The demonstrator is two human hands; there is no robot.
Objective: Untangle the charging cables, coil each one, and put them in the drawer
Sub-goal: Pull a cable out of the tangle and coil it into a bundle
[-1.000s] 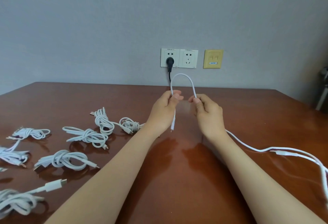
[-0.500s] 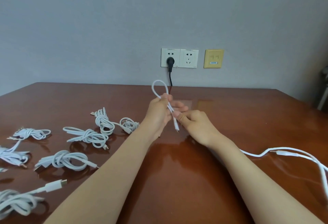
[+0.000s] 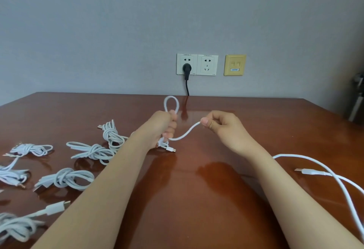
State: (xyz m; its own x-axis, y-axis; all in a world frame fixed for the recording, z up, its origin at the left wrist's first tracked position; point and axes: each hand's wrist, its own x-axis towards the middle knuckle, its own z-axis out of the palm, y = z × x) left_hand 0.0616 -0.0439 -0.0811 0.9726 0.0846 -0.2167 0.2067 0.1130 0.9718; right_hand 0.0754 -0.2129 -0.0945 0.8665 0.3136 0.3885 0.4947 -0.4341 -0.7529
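Two bare hands are held out over a glossy reddish-brown wooden surface (image 3: 197, 205), working one white cable (image 3: 185, 134). The left hand (image 3: 163, 126) is closed in a fist around the cable. A small loop (image 3: 171, 101) of it stands up above the fist, and a short end with a connector (image 3: 170, 149) pokes out below. The right hand (image 3: 224, 128) pinches the same cable between thumb and forefinger, with its other fingers curled in. Between the two hands the cable sags in a shallow curve.

A long white length (image 3: 299, 158) comes out from behind the right forearm and sweeps off to the lower right edge. A flat plug (image 3: 304, 171) on a white strand lies on the surface just beside it.

To the left of the arms, several coiled cables (image 3: 92, 151) lie apart from one another on the surface, each a white bundle knotted around its own middle. One more bundle at the lower left has a loose plug end (image 3: 54, 208) stretched toward the arms.

Behind the surface is a plain grey wall (image 3: 118, 31) with a double socket (image 3: 206, 64). A black plug (image 3: 186, 68) sits in its left half, its cord dropping behind the surface. A yellow wall plate (image 3: 234, 65) is just to the right.
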